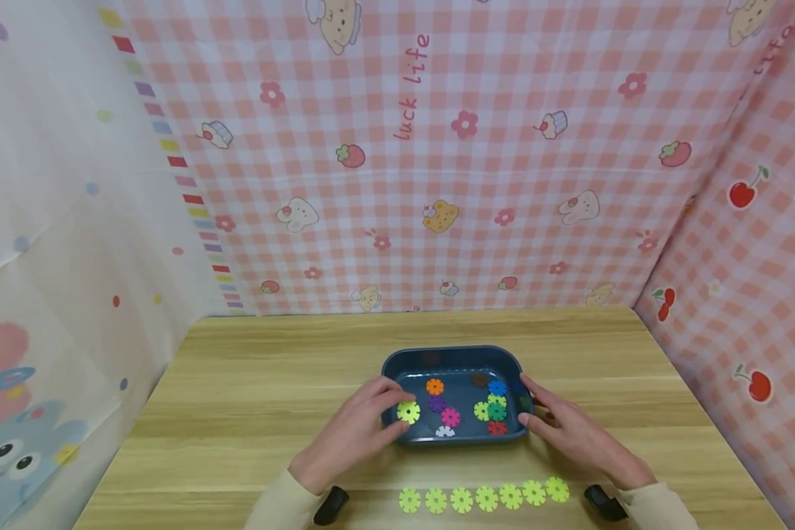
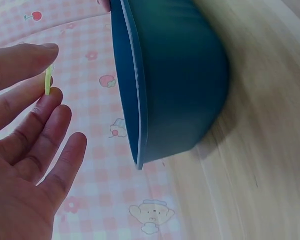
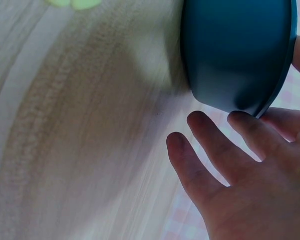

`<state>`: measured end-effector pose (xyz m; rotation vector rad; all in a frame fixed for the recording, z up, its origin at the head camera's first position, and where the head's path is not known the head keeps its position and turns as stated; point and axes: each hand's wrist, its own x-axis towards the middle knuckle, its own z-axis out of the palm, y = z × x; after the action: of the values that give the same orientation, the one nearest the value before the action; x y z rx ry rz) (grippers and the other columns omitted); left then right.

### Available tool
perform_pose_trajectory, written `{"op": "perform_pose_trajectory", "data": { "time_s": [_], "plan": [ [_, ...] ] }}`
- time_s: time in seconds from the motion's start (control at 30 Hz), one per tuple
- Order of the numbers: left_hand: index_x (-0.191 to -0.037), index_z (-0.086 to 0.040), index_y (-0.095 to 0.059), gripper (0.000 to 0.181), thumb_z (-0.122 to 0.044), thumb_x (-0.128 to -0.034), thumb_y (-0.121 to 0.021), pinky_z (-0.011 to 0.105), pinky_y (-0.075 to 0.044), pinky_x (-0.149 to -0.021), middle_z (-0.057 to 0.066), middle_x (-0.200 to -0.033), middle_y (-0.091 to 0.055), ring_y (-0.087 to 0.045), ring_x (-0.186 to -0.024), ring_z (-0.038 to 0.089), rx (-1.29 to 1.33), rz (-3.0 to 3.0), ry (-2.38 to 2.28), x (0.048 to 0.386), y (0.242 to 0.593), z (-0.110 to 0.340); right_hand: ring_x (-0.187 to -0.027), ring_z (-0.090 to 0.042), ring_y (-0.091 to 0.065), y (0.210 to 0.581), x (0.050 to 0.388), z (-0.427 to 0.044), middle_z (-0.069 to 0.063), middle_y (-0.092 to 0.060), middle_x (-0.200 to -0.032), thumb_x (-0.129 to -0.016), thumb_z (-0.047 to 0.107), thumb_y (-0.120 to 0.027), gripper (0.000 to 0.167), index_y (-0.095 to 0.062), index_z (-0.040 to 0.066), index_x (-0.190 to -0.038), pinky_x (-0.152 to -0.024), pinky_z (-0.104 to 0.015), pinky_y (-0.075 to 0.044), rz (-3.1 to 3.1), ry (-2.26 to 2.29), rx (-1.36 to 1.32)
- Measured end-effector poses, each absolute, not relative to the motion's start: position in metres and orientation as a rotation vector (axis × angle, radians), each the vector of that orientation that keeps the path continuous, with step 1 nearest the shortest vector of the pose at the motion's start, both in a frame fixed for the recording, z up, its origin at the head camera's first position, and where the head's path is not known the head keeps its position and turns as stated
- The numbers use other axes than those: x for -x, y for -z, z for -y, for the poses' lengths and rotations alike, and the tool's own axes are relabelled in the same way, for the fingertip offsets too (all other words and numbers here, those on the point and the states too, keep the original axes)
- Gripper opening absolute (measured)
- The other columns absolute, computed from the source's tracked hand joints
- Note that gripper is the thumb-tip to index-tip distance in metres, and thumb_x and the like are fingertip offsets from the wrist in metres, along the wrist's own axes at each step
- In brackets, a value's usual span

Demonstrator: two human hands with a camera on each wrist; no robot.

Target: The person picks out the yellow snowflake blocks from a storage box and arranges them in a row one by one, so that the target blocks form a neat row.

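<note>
My left hand (image 1: pixel 358 427) pinches a yellow-green notched plastic disc (image 1: pixel 408 412) between thumb and fingertips, over the left end of a dark blue basin (image 1: pixel 450 440). Seen edge-on in the left wrist view, the disc (image 2: pixel 48 82) is a thin strip held apart from the basin's rim. My right hand (image 1: pixel 573 434) holds the basin's right end, thumb and index finger at the rim, other fingers beside the outer wall (image 3: pixel 234 55). Several loose discs lie in the basin, among them an orange disc (image 1: pixel 434 386), a pink disc (image 1: pixel 450 417) and a red disc (image 1: pixel 497 428).
A row of several yellow-green discs (image 1: pixel 486 498) lies on the wooden table (image 1: pixel 271 368) in front of the basin. Patterned cloth (image 1: pixel 397 184) hangs behind the table and at both sides. Black straps (image 1: pixel 331 506) sit at both wrists.
</note>
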<state>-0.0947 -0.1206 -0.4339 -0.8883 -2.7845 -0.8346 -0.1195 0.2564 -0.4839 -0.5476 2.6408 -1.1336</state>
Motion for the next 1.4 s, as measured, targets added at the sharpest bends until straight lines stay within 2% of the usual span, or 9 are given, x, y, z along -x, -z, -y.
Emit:
{"op": "perform_pose_trajectory", "data": {
  "time_s": [0.33, 0.63, 1.17, 1.4],
  "plan": [
    [-0.123, -0.009, -0.076, 0.033, -0.018, -0.0915, -0.081, 0.037, -0.053, -0.096, 0.0, -0.116, -0.064, -0.061, -0.108, 0.016, 0.914, 2.744, 0.761, 0.085, 0.44, 0.138, -0.138, -0.047, -0.049, 0.485, 0.12, -0.258, -0.028, -0.032, -0.163, -0.107, 0.041, -0.056, 0.073, -0.026, 0.007, -0.165, -0.104, -0.053, -0.049, -2.644, 1.132, 0.552],
    [-0.124, -0.01, -0.076, 0.033, -0.016, -0.0918, -0.08, 0.038, -0.055, -0.095, 0.001, -0.119, -0.065, -0.06, -0.11, 0.017, 0.874, 2.833, 0.747, 0.073, 0.444, 0.149, -0.138, -0.047, -0.049, 0.484, 0.12, -0.257, -0.029, -0.032, -0.162, -0.108, 0.035, -0.057, 0.071, -0.026, 0.005, -0.164, -0.103, -0.053, -0.049, -2.641, 1.138, 0.554],
    [-0.115, -0.013, -0.076, 0.029, -0.017, -0.0874, -0.084, 0.036, -0.057, -0.091, -0.005, -0.112, -0.065, -0.062, -0.105, 0.014, 0.907, 2.811, 0.789, 0.059, 0.46, 0.163, -0.138, -0.048, -0.048, 0.484, 0.12, -0.257, -0.029, -0.032, -0.162, -0.108, 0.035, -0.056, 0.071, -0.026, 0.006, -0.164, -0.103, -0.053, -0.05, -2.639, 1.128, 0.549],
    [-0.117, -0.015, -0.076, 0.031, -0.019, -0.0881, -0.083, 0.037, -0.056, -0.096, -0.006, -0.115, -0.065, -0.061, -0.108, 0.013, 0.881, 2.914, 0.823, 0.056, 0.463, 0.164, -0.138, -0.047, -0.048, 0.484, 0.12, -0.257, -0.029, -0.032, -0.162, -0.108, 0.038, -0.056, 0.072, -0.025, 0.006, -0.165, -0.103, -0.052, -0.05, -2.633, 1.14, 0.555]
  ]
}}
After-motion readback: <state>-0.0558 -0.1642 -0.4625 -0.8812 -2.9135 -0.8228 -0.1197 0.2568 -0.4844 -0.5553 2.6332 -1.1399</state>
